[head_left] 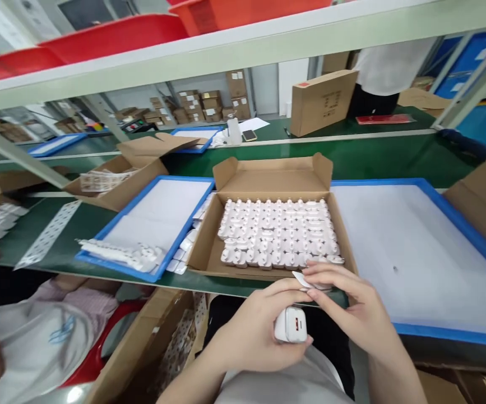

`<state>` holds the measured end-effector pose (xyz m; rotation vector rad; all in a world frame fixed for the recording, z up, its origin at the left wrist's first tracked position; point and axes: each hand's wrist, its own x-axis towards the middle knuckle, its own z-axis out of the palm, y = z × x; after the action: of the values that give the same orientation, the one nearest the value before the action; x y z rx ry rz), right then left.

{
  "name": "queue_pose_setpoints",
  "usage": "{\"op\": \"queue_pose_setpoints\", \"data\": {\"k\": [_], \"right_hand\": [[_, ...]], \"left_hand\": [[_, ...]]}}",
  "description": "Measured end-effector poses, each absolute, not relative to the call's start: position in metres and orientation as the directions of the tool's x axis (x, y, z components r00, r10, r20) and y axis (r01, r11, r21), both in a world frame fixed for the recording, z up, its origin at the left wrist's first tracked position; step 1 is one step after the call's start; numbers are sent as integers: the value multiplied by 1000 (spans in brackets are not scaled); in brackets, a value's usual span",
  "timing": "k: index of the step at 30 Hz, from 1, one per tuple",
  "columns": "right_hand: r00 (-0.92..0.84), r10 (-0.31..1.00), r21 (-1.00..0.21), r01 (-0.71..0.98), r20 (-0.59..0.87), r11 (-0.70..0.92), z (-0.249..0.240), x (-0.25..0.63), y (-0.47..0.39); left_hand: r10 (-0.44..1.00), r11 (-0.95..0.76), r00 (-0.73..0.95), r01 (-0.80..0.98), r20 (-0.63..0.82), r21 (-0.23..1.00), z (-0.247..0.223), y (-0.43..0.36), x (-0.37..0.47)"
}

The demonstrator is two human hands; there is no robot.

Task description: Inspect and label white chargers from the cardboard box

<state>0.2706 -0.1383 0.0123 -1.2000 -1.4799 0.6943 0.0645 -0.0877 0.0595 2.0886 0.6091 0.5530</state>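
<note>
A white USB charger lies in my left hand, with the end that bears its ports turned toward me. My left fingers are wrapped round it. Just beyond, my right hand pinches a thin white piece with thumb and fingertips, touching the left fingertips. Whether this piece is a label or a film I cannot make out. Past both hands stands an open cardboard box filled with rows of white chargers.
Blue-rimmed white trays flank the box, one at right and one at left with white parts on it. A co-worker sits at left. Overhead runs a shelf rail with red bins. An open carton stands back left.
</note>
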Motion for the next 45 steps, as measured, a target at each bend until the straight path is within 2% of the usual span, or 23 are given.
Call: {"op": "queue_pose_setpoints", "data": {"k": [7,12,15,17,19,21,24,26,28,31,36,41,43,45], "right_hand": [[-143,955,-949,140,261,281,31,223,-99],[-128,982,-989,13,142,145,36,192,-75],[33,990,-990,33,139,138,33,194,-64],[249,951,-982,89,183,165,31,209,-59],[498,831,-969,140,247,203,31,232,-57],[673,677,-954,183,298,238,30,254,-59],[753,569,-940,212,332,267,25,272,-69],[736,594,-943,202,324,264,20,272,-77],[696,650,-951,181,304,251,14,267,-85],[633,716,-955,171,296,243,11,257,-93],[453,783,-903,262,427,341,22,239,-100],[324,832,-892,203,451,404,27,219,-108],[278,838,-883,164,470,440,25,212,-109],[241,840,-874,145,486,464,22,206,-109]], "left_hand": [[614,-547,768,246,183,800,60,-76,8],[596,-599,755,190,274,778,45,-60,-12],[614,-589,728,165,305,791,42,-54,-12],[662,-536,684,147,306,831,44,-52,-11],[725,-445,633,128,272,886,46,-49,-7],[804,-348,556,153,210,925,45,-40,0],[884,-204,465,282,52,937,37,-18,20],[897,-143,440,367,-36,919,30,-2,34],[905,-131,422,383,-47,915,25,8,44],[889,-139,458,279,-4,950,22,8,47],[834,-108,552,171,-5,979,32,-17,32],[754,-229,640,44,148,972,34,-33,20],[770,-167,615,-64,171,984,28,-37,19],[813,-59,569,-138,128,989,21,-41,19]]}}
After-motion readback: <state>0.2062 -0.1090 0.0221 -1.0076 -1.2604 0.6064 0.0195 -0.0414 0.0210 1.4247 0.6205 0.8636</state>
